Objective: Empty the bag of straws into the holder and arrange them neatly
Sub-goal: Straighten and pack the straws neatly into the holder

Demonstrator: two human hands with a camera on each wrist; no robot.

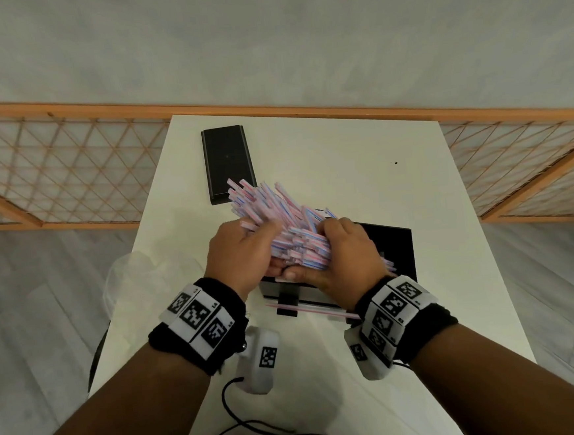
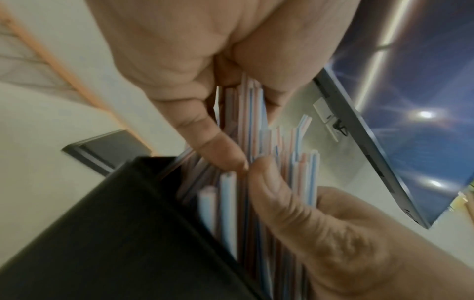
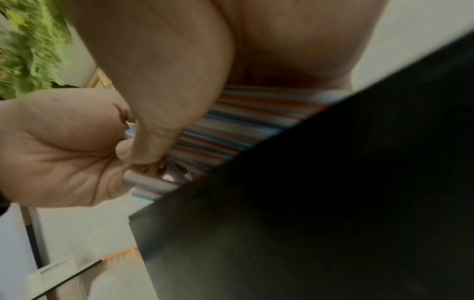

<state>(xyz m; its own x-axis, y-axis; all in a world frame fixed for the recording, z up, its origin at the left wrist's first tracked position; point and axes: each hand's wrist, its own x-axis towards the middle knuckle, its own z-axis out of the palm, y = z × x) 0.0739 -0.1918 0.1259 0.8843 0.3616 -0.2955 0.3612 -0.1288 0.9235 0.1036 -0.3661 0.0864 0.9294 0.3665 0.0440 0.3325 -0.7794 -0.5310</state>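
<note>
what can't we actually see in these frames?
- Holder interior: hidden in head view by both hands and the straw bundle; how many straws sit inside is unknown.
- Right hand grip: in right wrist view the holder's dark wall covers the fingertips.
- Clear bag: table edge and left hand hide part; contents unreadable.
- Loose straw: one end passes under the right wrist.

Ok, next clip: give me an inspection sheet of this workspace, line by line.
Surface: white table, small dark speck near the far right.
Job's things: bundle of striped straws held over the black holder; one loose straw lies on the table in front of it; clear bag at the table's left edge.
Clutter: flat black lid at the far left.
Grippers: left hand and right hand both grip the bundle.
Cables: black cable near the front edge.
Surroundings: wooden lattice fence, pale floor.
</note>
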